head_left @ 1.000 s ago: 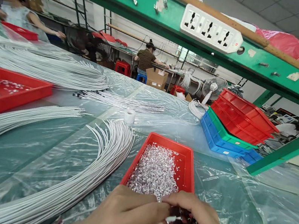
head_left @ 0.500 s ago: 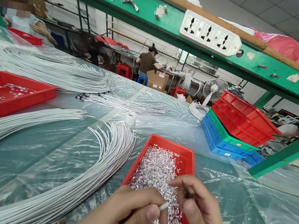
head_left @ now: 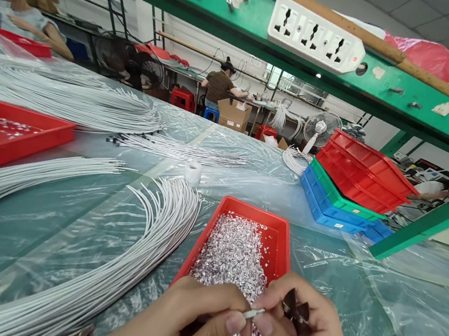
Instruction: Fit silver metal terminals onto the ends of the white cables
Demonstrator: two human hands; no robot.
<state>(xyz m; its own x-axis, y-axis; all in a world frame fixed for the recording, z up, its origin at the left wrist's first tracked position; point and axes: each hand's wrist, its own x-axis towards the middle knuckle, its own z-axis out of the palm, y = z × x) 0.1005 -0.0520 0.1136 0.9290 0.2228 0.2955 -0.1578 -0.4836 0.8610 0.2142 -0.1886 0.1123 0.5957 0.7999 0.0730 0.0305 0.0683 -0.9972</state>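
My left hand is closed on a white cable, its end poking out between thumb and forefinger. At that end, the thumb and forefinger of my right hand pinch the tip, which looks thin and pale. A small dark tool with two pointed prongs sits in the curled fingers of the right hand; its other end is hidden. Both hands are over a red tray holding a heap of tiny silvery scraps. To the left curves a thick bundle of white cables.
Another red tray with white bits stands at left. A tape roll and more cable bundles lie farther back. Stacked bins stand at right by a green post. A power strip hangs overhead. Co-workers sit beyond.
My right hand has moved left to the cable end, and its fingertips now pinch the tip. The dark tool has turned, showing both prongs. The view has shifted slightly.
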